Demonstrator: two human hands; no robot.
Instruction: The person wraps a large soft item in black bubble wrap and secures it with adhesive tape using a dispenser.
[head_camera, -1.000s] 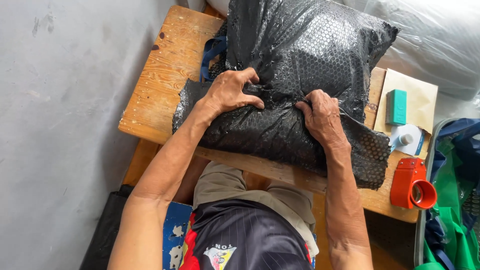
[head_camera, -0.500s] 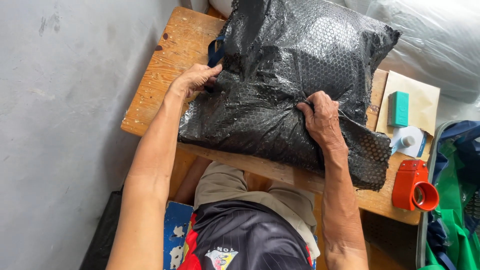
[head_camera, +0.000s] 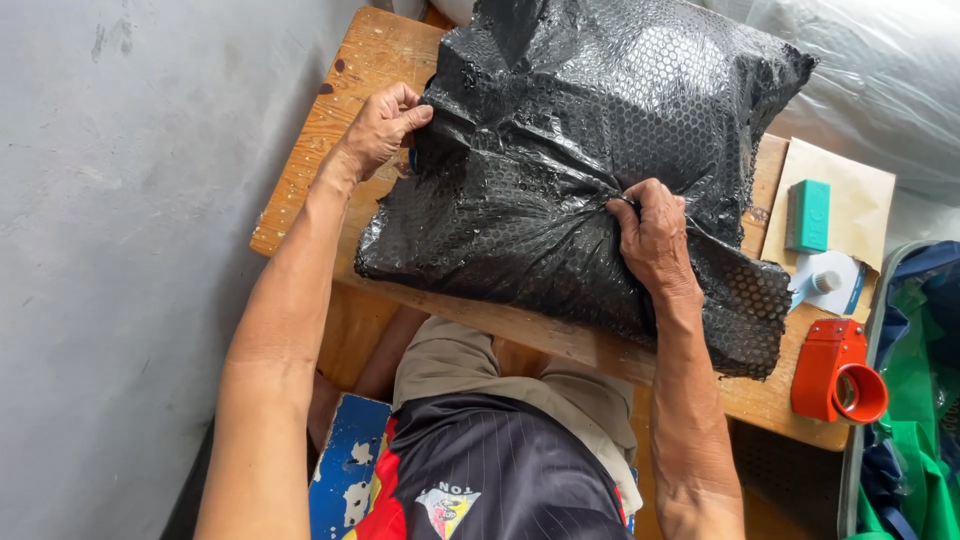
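- Big black bubble-wrap bundle (head_camera: 600, 170) sits on a small wooden table (head_camera: 340, 110), taking up most of the top and hanging a bit over the near edge.
- Left hand (head_camera: 380, 128) is at the bundle's left edge, fingers curled tight and pinching a fold of the wrap.
- There's something blue peeking out right under that hand, can't really tell what it is, too little of it shows.
- Right hand (head_camera: 655, 240) is on the near right part of the bundle, closed into a fist around a gathered bunch of wrap, creases fanning out from the grip.
- On the right side of the table: a brown paper envelope (head_camera: 860, 200) with a teal block (head_camera: 808, 215) on it, just beside the bundle.
- Near that, a white tape roll (head_camera: 825, 280), then a red tape dispenser (head_camera: 835, 370) at the near right corner.
- Green and blue bag (head_camera: 915, 400) off the table's right edge, clear plastic sheeting (head_camera: 880, 70) far right.
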